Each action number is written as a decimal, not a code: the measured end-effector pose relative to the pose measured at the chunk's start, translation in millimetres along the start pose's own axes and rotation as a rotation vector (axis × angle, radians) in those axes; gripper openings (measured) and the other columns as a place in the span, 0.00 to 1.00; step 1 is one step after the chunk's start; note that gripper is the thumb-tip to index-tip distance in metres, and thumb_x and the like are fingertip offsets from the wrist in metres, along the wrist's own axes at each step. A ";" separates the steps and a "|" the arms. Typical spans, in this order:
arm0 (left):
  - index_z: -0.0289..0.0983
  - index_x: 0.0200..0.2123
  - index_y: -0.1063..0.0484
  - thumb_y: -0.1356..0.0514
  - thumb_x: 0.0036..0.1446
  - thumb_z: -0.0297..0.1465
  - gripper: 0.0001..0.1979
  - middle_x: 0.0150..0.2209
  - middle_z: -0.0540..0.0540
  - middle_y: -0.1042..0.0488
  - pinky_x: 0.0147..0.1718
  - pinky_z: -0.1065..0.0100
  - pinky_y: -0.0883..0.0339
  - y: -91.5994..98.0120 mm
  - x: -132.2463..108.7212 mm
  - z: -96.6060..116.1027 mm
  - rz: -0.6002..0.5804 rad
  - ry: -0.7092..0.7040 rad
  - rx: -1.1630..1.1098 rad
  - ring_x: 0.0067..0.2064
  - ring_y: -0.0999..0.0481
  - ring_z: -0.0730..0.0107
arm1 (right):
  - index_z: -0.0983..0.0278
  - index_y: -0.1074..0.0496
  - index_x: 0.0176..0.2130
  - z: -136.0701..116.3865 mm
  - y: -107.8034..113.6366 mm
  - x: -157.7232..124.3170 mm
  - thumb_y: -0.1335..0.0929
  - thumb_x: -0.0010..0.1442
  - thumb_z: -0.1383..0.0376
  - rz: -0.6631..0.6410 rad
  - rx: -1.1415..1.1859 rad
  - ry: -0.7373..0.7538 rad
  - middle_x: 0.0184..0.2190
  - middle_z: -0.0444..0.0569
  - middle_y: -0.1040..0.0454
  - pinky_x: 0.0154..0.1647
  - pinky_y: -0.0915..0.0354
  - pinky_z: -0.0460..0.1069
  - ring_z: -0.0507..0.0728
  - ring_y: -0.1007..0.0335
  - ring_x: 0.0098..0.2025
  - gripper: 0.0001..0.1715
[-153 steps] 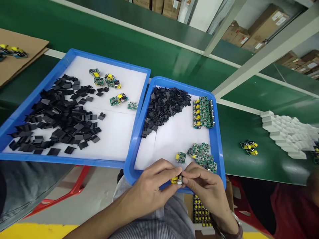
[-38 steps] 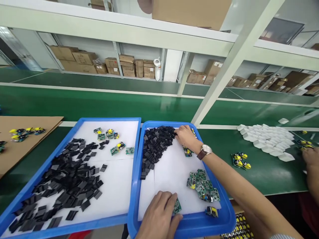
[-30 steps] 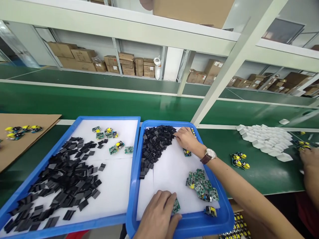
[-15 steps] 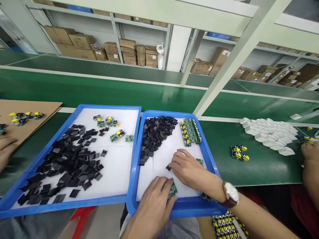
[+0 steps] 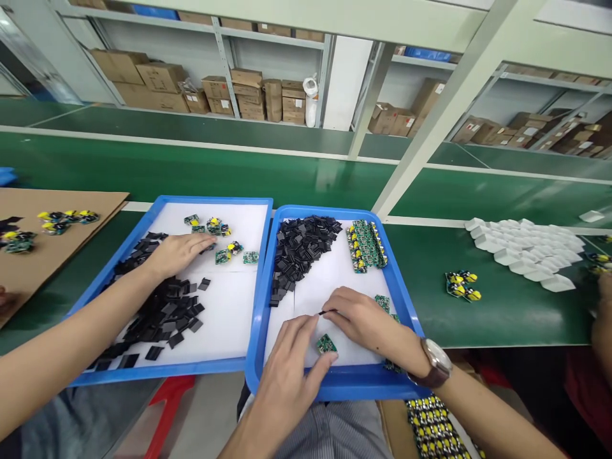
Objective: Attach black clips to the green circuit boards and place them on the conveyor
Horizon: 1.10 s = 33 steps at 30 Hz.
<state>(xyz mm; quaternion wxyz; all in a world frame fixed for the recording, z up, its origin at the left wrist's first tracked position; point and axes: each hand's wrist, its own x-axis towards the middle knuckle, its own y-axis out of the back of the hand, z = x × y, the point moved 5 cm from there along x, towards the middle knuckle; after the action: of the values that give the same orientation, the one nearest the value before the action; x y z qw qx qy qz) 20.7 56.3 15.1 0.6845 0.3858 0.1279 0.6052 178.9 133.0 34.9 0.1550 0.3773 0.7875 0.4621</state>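
My right hand (image 5: 358, 322) pinches a small black sheet piece (image 5: 326, 312) edge-on between thumb and fingers, above the white lining of the right blue tray (image 5: 258, 319). Beside it, my left hand (image 5: 291, 370) has its fingers stretched out and thumb spread apart; its fingertips come close to the black piece, and I cannot tell if they touch it. Between the hands lies a green circuit board (image 5: 326, 344), not gripped. More boards (image 5: 382, 303) lie partly hidden by my right hand and wrist. A heap of black pieces (image 5: 303, 252) fills the tray's far left corner, with rowed boards (image 5: 366, 245) to its right.
From the left, a co-worker's hand (image 5: 184, 252) reaches into the left blue tray (image 5: 210, 364), over black pieces (image 5: 167, 312) and loose boards. White plastic housings (image 5: 526, 252) and yellow-topped boards (image 5: 461, 285) stand on the green bench to the right. A sloping post (image 5: 430, 127) rises behind.
My left hand has let go of the circuit board, which now lies free. My right hand has lifted the black piece off the lining. A co-worker's arm has come over the left tray.
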 end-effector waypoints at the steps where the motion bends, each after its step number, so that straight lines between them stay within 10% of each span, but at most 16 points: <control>1: 0.44 0.66 0.37 0.36 0.69 0.33 0.25 0.59 0.48 0.29 0.61 0.65 0.30 4.5 1.0 1.1 0.052 0.016 -0.052 0.61 0.28 0.68 | 0.64 0.24 0.45 -2.8 4.5 -5.9 0.32 0.72 0.68 0.056 0.105 -0.028 0.41 0.47 0.24 0.47 0.29 0.52 0.54 0.26 0.44 0.06; 12: 0.44 0.49 0.21 0.37 0.66 0.21 0.15 0.41 0.51 0.20 0.41 0.74 0.23 11.6 14.5 20.2 0.048 0.024 -0.590 0.41 0.19 0.75 | 0.56 0.21 0.47 -23.0 -10.2 -60.4 0.27 0.66 0.71 0.432 0.873 -0.189 0.39 0.43 0.22 0.44 0.27 0.42 0.48 0.24 0.42 0.13; 19: 0.40 0.42 0.20 0.37 0.66 0.24 0.07 0.38 0.50 0.21 0.35 0.74 0.22 3.6 16.3 24.4 0.008 0.167 -0.750 0.35 0.19 0.75 | 0.58 0.25 0.50 -30.3 -11.0 -66.5 0.30 0.66 0.78 0.565 0.662 -0.061 0.40 0.45 0.24 0.46 0.30 0.50 0.52 0.27 0.44 0.19; 28: 0.47 0.69 0.40 0.30 0.61 0.34 0.37 0.61 0.45 0.29 0.58 0.58 0.27 10.3 10.0 -2.1 -0.184 0.021 -0.020 0.60 0.27 0.61 | 0.55 0.24 0.48 -14.0 -5.6 -93.0 0.31 0.69 0.75 0.658 0.732 -0.266 0.43 0.45 0.22 0.50 0.29 0.48 0.51 0.25 0.49 0.15; 33: 0.48 0.73 0.48 0.38 0.68 0.28 0.35 0.58 0.45 0.30 0.61 0.58 0.31 -10.4 8.0 2.1 -0.322 0.000 0.049 0.62 0.31 0.63 | 0.55 0.22 0.49 -13.7 -9.1 -90.4 0.31 0.68 0.76 0.658 0.722 -0.254 0.43 0.46 0.22 0.51 0.29 0.50 0.53 0.25 0.48 0.17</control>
<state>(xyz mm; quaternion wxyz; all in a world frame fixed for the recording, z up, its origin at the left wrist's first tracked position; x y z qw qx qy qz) 31.6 63.2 11.8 0.7630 0.3768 0.2030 0.4843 227.0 55.3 24.9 -0.0448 0.6884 0.7113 0.1351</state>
